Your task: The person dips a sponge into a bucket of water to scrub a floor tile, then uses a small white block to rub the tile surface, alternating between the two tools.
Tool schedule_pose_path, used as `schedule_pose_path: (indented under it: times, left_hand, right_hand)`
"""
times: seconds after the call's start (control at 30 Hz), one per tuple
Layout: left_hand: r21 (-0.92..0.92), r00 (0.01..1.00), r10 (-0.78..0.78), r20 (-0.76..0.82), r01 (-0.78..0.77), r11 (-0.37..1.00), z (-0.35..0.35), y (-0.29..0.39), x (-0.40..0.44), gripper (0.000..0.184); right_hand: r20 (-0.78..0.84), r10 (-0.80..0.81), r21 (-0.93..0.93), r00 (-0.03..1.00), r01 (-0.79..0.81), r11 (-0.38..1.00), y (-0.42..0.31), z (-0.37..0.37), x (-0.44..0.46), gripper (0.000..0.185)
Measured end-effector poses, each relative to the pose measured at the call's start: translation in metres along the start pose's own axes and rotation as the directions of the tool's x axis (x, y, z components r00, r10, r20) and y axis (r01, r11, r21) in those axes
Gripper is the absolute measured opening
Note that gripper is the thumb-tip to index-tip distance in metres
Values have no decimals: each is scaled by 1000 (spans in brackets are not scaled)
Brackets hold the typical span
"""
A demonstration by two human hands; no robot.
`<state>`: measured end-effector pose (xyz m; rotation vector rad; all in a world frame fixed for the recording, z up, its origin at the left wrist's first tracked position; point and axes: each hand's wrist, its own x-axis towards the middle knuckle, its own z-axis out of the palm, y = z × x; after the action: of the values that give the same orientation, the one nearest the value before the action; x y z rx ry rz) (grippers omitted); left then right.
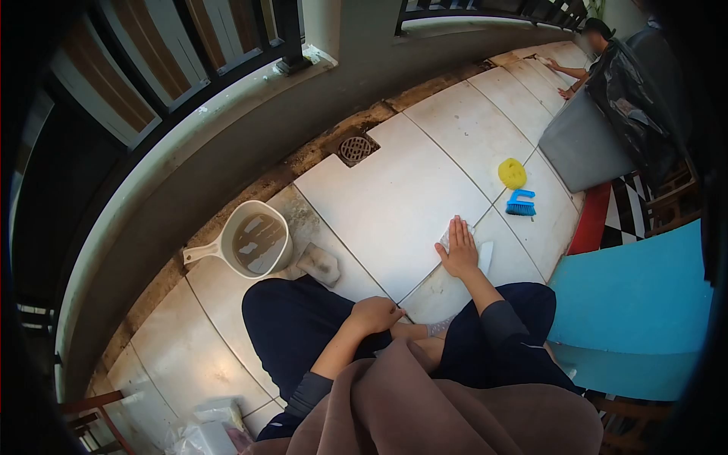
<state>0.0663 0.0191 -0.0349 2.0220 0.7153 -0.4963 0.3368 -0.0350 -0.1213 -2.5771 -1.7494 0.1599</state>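
Note:
My right hand (459,252) lies flat on a white floor tile, its fingers stretched out over a crumpled white cloth or wipe (447,236) that is mostly hidden beneath the palm. Just right of that hand is a narrow white strip-like object (485,256), whose kind I cannot make out. My left hand (375,315) rests at my bent leg with its fingers curled in; nothing shows in it. To the left stands a white water dipper (286,246) holding murky water. A dirty greyish-white cloth (319,265) lies against its base.
A yellow round sponge (512,174) and blue scrub brush (521,202) lie farther right. A square floor drain (356,151) sits by the low wall (318,136). Another person (599,57) reaches to the floor beyond a grey bin (584,144). A blue panel (629,303) stands at my right.

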Motion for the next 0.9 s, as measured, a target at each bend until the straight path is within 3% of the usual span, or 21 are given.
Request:
schedule_pose_path:
  times: [0.03, 0.13, 0.3, 0.43, 0.47, 0.63, 0.77, 0.9]
  left_hand:
    - [-1, 1000, -1, -2, 1, 1000, 0, 0, 0, 41]
    - [3, 1000, 5, 2, -5, 1000, 1, 1, 1, 41]
    - [33, 999, 32, 4, -33, 999, 0, 4, 2, 41]
    - [25, 999, 32, -8, -31, 999, -2, 4, -2, 42]
    - [18, 1000, 25, -1, -25, 1000, -1, 3, -1, 43]
    - [-21, 1000, 14, -16, -14, 1000, 3, -2, 0, 50]
    - [-28, 1000, 5, -5, -5, 1000, 1, -1, 0, 50]
    - [-28, 999, 15, 31, -14, 1000, -2, -1, 3, 50]
  right_hand:
    - [1, 41, -1, 999, -41, 999, -1, -1, 1, 84]
    - [18, -80, -72, 997, 81, 994, -12, -6, -8, 90]
    - [106, -436, 66, 894, 431, 900, -71, -15, -52, 96]
    - [114, -501, 98, 858, 492, 865, -83, -20, -58, 86]
    - [114, -488, 97, 865, 479, 872, -79, -20, -56, 79]
    - [3, -102, 71, 995, 101, 992, -33, 2, -7, 77]
    - [177, 204, 19, 963, -211, 977, 23, -9, 56, 80]
    - [203, 329, 6, 922, -337, 941, 67, -12, 101, 84]
